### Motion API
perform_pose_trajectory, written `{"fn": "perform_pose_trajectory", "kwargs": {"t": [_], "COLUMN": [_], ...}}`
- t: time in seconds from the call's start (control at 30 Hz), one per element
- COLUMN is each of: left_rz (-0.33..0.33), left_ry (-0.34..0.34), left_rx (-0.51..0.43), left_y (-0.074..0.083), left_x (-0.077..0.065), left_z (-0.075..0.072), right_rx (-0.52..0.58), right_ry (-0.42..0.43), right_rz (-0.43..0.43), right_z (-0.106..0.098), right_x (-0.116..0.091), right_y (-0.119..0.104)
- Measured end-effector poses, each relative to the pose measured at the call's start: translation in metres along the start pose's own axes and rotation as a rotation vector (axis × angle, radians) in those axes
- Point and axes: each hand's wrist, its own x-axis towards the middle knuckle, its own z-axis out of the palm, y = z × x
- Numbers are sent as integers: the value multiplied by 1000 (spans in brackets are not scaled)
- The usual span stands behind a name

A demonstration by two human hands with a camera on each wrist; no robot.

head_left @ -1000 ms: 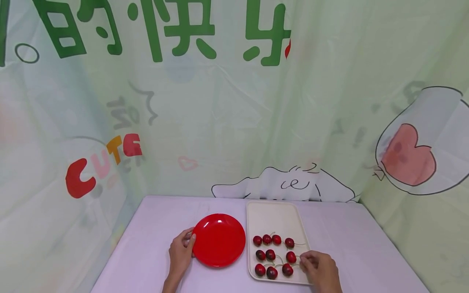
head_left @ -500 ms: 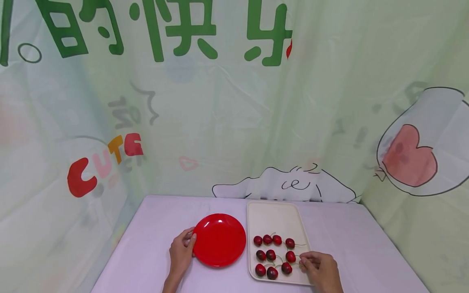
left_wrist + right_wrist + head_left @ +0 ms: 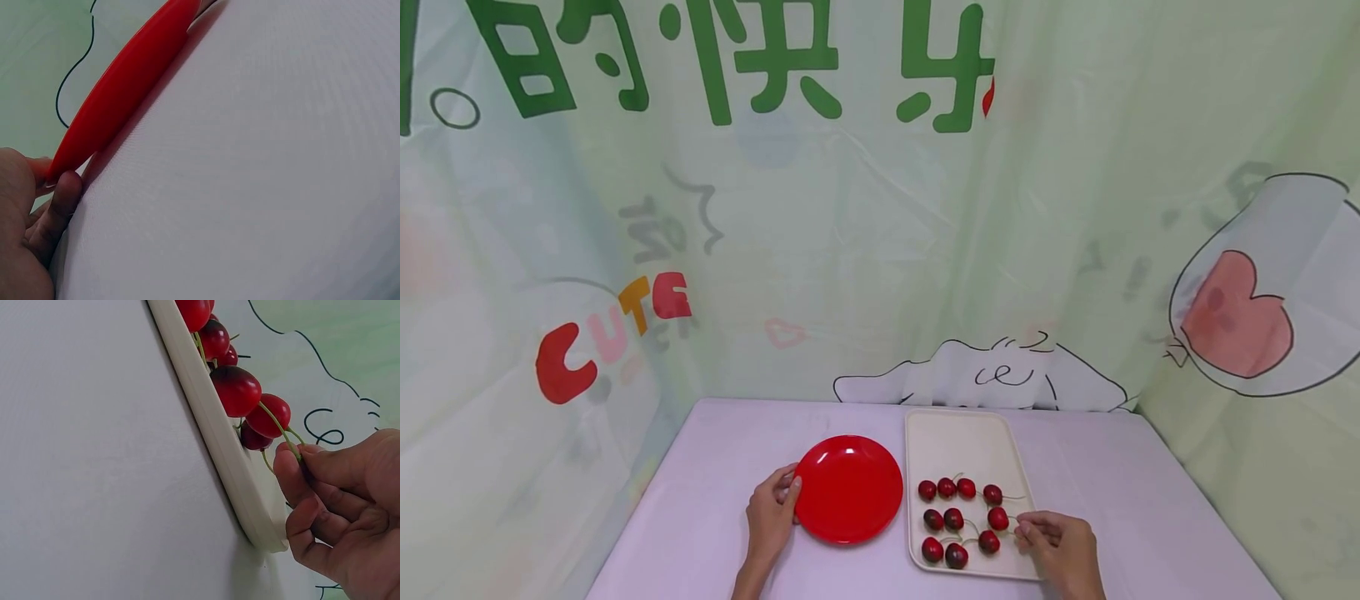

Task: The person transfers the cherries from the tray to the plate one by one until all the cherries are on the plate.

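Observation:
My left hand (image 3: 769,510) holds the left rim of a round, shiny red plate (image 3: 850,490); in the left wrist view its fingers lie at both faces of the plate's edge. On the right, my right hand (image 3: 1060,542) pinches thin green stems (image 3: 284,434) between thumb and forefinger. Those stems lead to two dark red cherries, one with a blackish top (image 3: 236,390) and a brighter one (image 3: 269,415) beside it. Several more cherries (image 3: 947,488) lie in loose rows on the near half of a cream rectangular tray (image 3: 962,433).
A pale lilac cloth covers the table (image 3: 737,433). Plate and tray stand side by side with a narrow gap. Behind and at both sides hang printed curtains (image 3: 880,250) with green characters and cartoon drawings. The tray's raised rim (image 3: 206,419) runs below my right fingers.
The two cherries at my right hand's pinched stems have shifted slightly up and away in the head view, with the hand. My left hand and the plate have stayed put.

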Motion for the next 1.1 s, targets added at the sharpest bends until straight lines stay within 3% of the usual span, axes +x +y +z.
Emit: {"fn": "perform_pose_trajectory", "kwargs": {"t": [0.47,1.1], "left_rz": [-5,9], "left_ry": [-1,8], "left_rx": [1,7], "left_y": [0,-3], "left_x": [0,1], "left_z": [0,0], "right_rx": [148,232], "right_ry": [-7,-10], "right_rz": [45,84], "right_z": [-2,2], "right_x": [-1,1], "right_y": [-6,-5]}}
